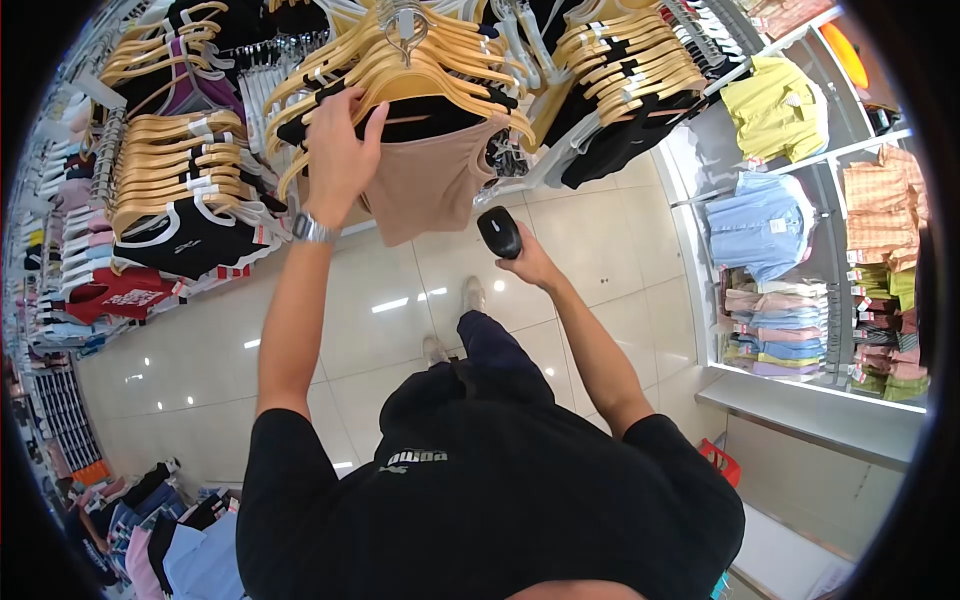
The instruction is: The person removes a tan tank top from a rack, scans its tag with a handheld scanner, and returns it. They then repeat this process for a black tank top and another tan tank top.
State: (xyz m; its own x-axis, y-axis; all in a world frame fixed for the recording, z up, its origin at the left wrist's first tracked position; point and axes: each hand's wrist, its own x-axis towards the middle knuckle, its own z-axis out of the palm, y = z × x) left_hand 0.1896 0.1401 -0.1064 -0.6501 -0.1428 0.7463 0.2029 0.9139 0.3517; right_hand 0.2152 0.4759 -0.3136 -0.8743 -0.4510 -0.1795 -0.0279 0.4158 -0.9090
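My left hand (pixel 343 150), with a watch at the wrist, reaches up to the front of a row of wooden hangers (pixel 420 75). Its thumb and fingers are apart, and it rests against the left shoulder of the nearest hanger. From that hanger hangs a beige sleeveless top (pixel 425 180), with black cloth showing behind its neckline. In my right hand (pixel 535 262) is a black handheld scanner (pixel 499 232), rounded at its top end, held just below and right of the beige top. The fingers beneath the scanner are partly hidden.
Black tops on wooden hangers (pixel 180 170) hang at left, with another hanger row (pixel 635 65) at right. A wall shelf (pixel 700 250) displays a yellow shirt (pixel 775 108), a blue shirt (pixel 762 225) and folded clothes. Tiled floor (pixel 400 280) lies below. Folded clothes (pixel 195 555) sit at lower left.
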